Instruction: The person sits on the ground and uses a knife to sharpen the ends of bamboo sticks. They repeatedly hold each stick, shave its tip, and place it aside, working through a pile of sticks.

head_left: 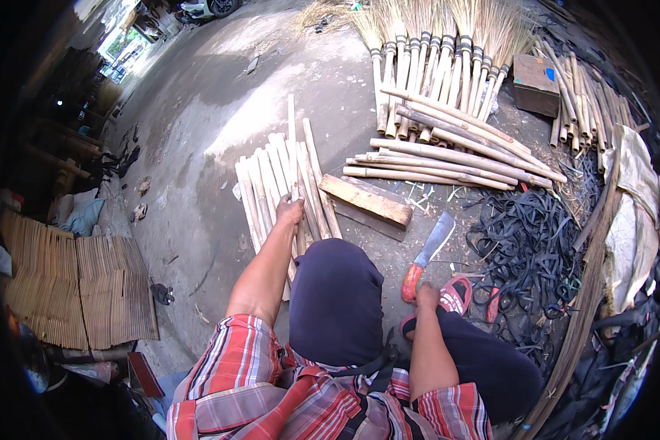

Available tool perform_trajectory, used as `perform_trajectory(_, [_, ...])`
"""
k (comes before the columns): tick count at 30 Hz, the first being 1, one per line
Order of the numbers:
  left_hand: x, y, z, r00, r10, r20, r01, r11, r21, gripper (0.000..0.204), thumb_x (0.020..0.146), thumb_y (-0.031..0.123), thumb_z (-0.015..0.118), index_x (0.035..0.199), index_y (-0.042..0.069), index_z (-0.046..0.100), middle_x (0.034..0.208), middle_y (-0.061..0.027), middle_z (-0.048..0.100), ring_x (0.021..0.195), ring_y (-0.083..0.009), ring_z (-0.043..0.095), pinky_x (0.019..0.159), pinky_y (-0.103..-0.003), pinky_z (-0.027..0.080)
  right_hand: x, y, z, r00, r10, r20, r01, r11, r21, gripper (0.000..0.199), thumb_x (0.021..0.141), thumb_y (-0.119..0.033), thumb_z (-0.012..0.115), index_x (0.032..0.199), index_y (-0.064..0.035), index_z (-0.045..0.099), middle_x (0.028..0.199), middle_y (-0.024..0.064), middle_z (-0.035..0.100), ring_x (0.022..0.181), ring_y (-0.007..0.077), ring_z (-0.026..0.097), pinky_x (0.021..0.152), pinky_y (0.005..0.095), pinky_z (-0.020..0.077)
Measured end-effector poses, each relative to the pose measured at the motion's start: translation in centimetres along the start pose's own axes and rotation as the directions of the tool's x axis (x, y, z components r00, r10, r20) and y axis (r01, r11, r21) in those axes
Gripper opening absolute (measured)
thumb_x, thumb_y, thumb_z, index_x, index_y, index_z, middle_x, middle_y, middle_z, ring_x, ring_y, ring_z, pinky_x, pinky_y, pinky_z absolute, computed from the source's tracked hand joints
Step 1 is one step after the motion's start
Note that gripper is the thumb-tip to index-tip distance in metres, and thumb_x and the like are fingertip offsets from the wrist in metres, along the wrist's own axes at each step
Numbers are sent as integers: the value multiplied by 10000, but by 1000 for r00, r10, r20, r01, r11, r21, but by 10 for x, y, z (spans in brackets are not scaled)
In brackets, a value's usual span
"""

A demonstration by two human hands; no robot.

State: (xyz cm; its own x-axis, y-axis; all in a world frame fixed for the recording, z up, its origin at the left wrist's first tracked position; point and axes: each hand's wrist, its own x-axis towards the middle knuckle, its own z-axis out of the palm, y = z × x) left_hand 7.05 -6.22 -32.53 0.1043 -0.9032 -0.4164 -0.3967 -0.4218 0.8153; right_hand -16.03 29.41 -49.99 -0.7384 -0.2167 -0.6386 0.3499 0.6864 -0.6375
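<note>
My left hand (291,210) is closed round a pale bamboo stick (292,150), which points away from me over a row of similar sticks (260,191) on the ground. Low beside my right foot, my right hand (427,295) is at the red handle of a large knife (434,240). The knife's broad grey blade points away from me. Too little of the right fingers shows to tell whether they grip the handle. A wooden block (370,202) lies between the stick row and the knife.
Bamboo-handled brooms (433,66) lie at the back, with more poles (455,161) in front of them. Black rubber strips (528,235) are heaped on the right. A box (537,84) stands at the back right. A slatted mat (81,290) lies at left.
</note>
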Motion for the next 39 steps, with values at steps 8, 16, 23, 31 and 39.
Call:
perform_trajectory(8, [56,-94,-3,974,-101,-204,130,982,137,598,884,165,711,1437,17,535,1287,-227,660,1147,-322,658,1011,-396,501,9,3,13,994,-105,-16,103,990,-94,402,928,-268,539,1054,80,696,993,241,713,918,325,713,782,416,548])
perform_trajectory(16, [56,-42,26,933,155,-323,59,823,565,453,886,238,673,1302,61,641,1300,-245,580,1254,-398,547,1112,-436,419,-26,-13,7,999,-25,-26,20,987,-158,377,885,-313,683,1090,3,705,1050,238,725,1019,385,689,936,463,515])
perform_trajectory(23, [69,58,120,809,563,166,-547,621,561,391,913,261,679,1248,58,663,1274,-236,583,1208,-395,567,1058,-448,452,-40,-39,11,985,-163,-51,119,871,-477,409,836,-328,759,1102,-24,693,1108,214,682,1081,384,639,954,482,491])
perform_trajectory(31, [87,97,257,604,563,564,-789,320,525,534,934,270,673,1416,83,540,1478,-183,479,1349,-375,475,1126,-455,425,-51,-59,7,988,-152,-19,123,862,-491,521,819,-325,795,1156,9,581,1159,226,589,1147,402,567,992,497,460])
perform_trajectory(39, [79,114,290,590,388,708,-802,180,569,523,864,300,781,1310,88,608,1346,-178,558,1270,-386,534,1075,-472,460,-42,-67,17,988,-151,-33,108,829,-548,580,756,-259,818,1159,46,534,1131,238,589,1130,416,582,997,496,462])
